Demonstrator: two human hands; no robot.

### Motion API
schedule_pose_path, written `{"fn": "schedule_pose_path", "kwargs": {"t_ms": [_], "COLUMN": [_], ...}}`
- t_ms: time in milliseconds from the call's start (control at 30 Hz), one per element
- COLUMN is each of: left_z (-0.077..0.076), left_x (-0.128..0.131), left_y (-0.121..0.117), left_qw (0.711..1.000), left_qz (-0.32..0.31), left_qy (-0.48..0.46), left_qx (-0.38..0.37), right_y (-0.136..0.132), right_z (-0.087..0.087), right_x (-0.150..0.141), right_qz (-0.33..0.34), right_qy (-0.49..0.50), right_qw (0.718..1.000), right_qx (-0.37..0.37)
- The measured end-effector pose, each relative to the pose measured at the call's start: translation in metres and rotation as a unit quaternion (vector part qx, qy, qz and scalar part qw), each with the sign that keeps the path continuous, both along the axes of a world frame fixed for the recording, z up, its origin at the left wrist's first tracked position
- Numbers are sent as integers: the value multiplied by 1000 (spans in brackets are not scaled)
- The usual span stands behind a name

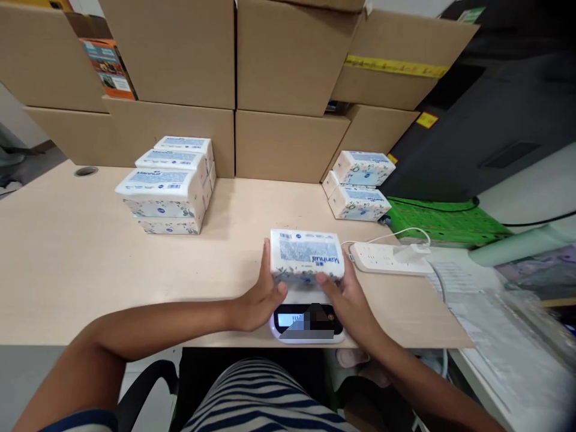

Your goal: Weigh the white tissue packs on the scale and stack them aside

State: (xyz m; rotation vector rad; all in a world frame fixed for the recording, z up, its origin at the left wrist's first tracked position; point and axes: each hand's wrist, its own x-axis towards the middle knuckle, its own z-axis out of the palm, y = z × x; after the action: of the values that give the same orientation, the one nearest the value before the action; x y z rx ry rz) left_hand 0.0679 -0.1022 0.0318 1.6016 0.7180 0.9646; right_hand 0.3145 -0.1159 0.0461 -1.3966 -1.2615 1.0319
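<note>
Between my two hands is a white and blue tissue pack [307, 252], printed with a leaf pattern along its near side. My left hand [263, 294] presses on its left end, with the thumb at the near lower corner. My right hand [348, 294] grips the right end, its thumb over the near face. Right below the pack is a digital kitchen scale [281, 333] with a lit display, partly blurred out. Whether the pack rests on the scale or hangs just above it, I cannot tell.
Stacked tissue packs [166, 204] stand on the left of the table [216, 264]; a smaller pile [362, 204] is at the right. A white power strip [382, 258] with a plug lies to the right. Cardboard boxes [288, 144] wall off the back. A green crate [432, 219] sits beyond the table.
</note>
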Motion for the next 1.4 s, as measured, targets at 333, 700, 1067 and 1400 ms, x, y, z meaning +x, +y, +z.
{"fn": "schedule_pose_path", "kwargs": {"t_ms": [333,700,1067,1400], "left_z": [34,-33,-26,-27], "left_x": [-58,-55,-56,-52], "left_y": [116,110,109,109], "left_qw": [926,949,950,952], "left_qz": [371,262,237,220], "left_qy": [65,173,202,209], "left_qx": [15,8,18,51], "right_y": [191,269,289,306], "right_z": [50,34,33,32], "right_x": [-106,-200,-245,-252], "right_qz": [140,177,128,117], "right_qy": [-395,-644,-654,-665], "right_qw": [893,729,735,729], "right_qx": [161,148,124,115]}}
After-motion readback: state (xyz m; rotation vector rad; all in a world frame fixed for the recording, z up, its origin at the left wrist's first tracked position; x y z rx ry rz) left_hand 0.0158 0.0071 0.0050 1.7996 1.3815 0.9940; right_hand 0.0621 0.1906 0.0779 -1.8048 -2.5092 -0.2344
